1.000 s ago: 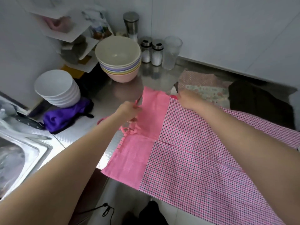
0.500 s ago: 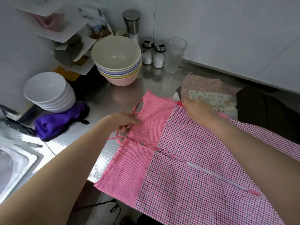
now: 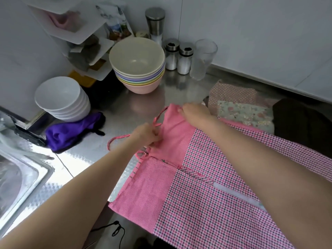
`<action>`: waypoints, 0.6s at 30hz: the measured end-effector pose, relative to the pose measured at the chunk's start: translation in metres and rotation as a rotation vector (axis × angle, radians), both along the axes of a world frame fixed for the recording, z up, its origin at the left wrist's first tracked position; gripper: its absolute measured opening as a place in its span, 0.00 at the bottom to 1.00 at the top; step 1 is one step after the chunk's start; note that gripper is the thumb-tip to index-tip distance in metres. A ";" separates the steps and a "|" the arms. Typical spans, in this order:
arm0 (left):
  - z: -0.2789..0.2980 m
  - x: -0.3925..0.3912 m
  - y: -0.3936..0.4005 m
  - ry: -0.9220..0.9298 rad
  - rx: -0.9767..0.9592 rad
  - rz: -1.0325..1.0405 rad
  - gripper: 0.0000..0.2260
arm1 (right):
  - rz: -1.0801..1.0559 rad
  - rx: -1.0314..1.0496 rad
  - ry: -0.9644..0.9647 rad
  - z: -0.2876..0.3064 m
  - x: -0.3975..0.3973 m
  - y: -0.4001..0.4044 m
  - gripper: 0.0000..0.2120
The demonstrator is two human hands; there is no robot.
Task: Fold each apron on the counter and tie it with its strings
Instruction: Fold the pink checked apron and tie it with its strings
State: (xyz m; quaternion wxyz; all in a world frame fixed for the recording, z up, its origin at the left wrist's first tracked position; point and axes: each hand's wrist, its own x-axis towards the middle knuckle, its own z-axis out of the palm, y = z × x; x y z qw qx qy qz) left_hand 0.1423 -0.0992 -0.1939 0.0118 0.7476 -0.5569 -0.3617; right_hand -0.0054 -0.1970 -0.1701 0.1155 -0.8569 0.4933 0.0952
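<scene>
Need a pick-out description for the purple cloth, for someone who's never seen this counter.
Start at the steel sink on the left of the counter, then go back to the stack of white bowls by the wall. The purple cloth lies crumpled on the counter against the front of that stack. It is the only purple fabric, plain and bunched, unlike the pink checked apron spread flat to its right.

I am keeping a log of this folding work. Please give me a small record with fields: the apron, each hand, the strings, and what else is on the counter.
apron: pink apron, spread flat, lower part hanging over the counter edge
left hand: left hand pinches the apron's left edge at the pink string
right hand: right hand grips the top corner
strings: loose, untied
folding: not started
other aprons: floral fabric, dark fabric
nearby: pastel bowls, white bowls, purple cloth
</scene>
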 end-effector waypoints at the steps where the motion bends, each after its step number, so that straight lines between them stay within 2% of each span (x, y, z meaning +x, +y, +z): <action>1: -0.001 -0.001 0.002 -0.051 0.013 -0.038 0.12 | -0.006 -0.045 0.028 -0.003 0.000 0.001 0.19; 5: -0.002 0.000 0.004 -0.092 0.042 -0.047 0.08 | -0.020 -0.125 0.091 -0.015 -0.008 0.009 0.16; 9: -0.002 0.003 0.000 -0.070 0.112 -0.041 0.07 | -0.048 -0.136 0.000 -0.023 -0.007 0.004 0.15; 11: -0.001 0.004 -0.002 -0.061 0.137 -0.044 0.07 | 0.058 -0.114 -0.116 -0.023 -0.005 -0.002 0.21; 13: -0.001 0.004 -0.003 -0.067 0.147 -0.054 0.09 | 0.228 -0.022 -0.150 -0.018 0.001 -0.009 0.26; 16: 0.002 0.000 -0.002 -0.089 0.152 -0.070 0.10 | 0.345 0.160 -0.041 0.000 0.017 -0.019 0.11; 18: 0.003 -0.001 0.000 -0.082 0.167 -0.067 0.10 | 0.354 0.250 0.060 0.011 0.027 -0.024 0.08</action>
